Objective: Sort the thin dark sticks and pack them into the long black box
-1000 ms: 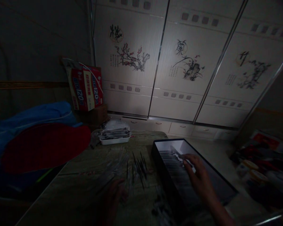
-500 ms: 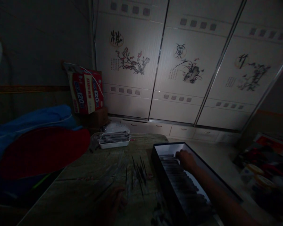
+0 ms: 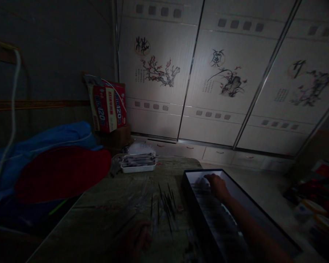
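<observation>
The far end of a long dark-rimmed box (image 3: 191, 193) has my right hand (image 3: 218, 185) reaching into it. Its fingers are closed at the edge of a pale, shiny plastic-wrapped packet (image 3: 203, 180). More dark, thin packets (image 3: 212, 215) lie in a row along the box, blurred in the dim light. Low over the table, my left hand (image 3: 142, 233) is in deep shadow with its fingers curled; what they hold, if anything, is hidden. Just beyond it, several thin dark sticks (image 3: 167, 204), pen-like, lie loosely on the table.
A white tray (image 3: 138, 169) full of thin wrapped items stands at the table's (image 3: 104, 197) back edge. Blue cloth (image 3: 57, 137) and a red round piece (image 3: 63, 175) lie left. Behind are a red carton (image 3: 109, 107) and sliding cabinet doors (image 3: 156, 122). Clutter (image 3: 312, 208) sits at right.
The whole view has shifted, so things appear farther right. At my right hand's fingertips, pale plastic now shows raised at the box's far end. My left hand stays low by the sticks.
</observation>
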Available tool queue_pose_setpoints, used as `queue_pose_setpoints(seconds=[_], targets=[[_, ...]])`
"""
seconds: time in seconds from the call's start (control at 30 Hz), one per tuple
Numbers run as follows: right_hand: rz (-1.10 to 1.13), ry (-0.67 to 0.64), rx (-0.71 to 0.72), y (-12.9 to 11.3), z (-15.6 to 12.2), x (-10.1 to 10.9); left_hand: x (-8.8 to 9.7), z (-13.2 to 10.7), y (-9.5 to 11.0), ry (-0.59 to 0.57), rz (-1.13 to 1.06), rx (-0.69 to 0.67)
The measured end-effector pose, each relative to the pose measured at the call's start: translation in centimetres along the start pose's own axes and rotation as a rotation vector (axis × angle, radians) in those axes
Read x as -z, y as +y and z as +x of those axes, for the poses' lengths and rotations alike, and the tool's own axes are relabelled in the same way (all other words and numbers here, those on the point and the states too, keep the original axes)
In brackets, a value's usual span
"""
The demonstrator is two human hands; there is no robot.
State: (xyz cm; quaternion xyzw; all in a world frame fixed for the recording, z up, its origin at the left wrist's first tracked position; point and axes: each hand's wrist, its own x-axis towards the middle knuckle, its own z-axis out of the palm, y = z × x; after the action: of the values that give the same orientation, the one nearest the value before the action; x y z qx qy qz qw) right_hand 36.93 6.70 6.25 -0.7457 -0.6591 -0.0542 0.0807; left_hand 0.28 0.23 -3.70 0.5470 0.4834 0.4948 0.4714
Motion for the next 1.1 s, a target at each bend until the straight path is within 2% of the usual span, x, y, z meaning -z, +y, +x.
queue_pose_setpoints(seconds=[0.07,0.17,0.27,0.33,0.4,0.5,0.63,0.73,0.83,0.93,1.1], targets=[[0.1,0.1,-0.011,0.0,-0.1,1.5,0.1,0.0,0.3,-0.03,0.014,0.015],[0.243,0.241,-0.014,-1.5,-1.6,4.1,0.0,-0.2,0.8,0.012,0.023,0.012],[0.38,0.339,0.046,-5.4,-5.6,6.1,0.0,-0.8,1.4,0.049,0.041,-0.018],[0.62,0.416,0.135,-8.8,-9.0,6.2,0.2,-1.1,1.7,0.088,0.08,-0.047],[0.726,0.353,0.19,-12.2,-11.8,5.1,0.4,-1.4,2.1,0.134,0.124,-0.062],[0.764,0.193,0.175,-16.2,-14.0,1.8,0.6,-1.4,2.4,0.193,0.156,-0.022],[0.605,-0.049,0.082,-19.0,-13.8,-2.7,0.7,-1.1,2.2,0.26,0.211,-0.044],[0.454,-0.088,0.089,-20.3,-13.3,-4.7,0.8,-0.8,2.1,0.29,0.246,-0.062],[0.328,-0.064,0.114,-21.5,-13.1,-5.6,1.0,-0.7,2.3,0.305,0.265,-0.032],[0.286,-0.079,0.118,-22.4,-12.8,-5.5,1.2,-0.7,2.7,0.351,0.273,0.033],[0.246,-0.117,0.114,-22.4,-11.9,-5.1,1.5,-0.7,3.2,0.348,0.224,0.044]])
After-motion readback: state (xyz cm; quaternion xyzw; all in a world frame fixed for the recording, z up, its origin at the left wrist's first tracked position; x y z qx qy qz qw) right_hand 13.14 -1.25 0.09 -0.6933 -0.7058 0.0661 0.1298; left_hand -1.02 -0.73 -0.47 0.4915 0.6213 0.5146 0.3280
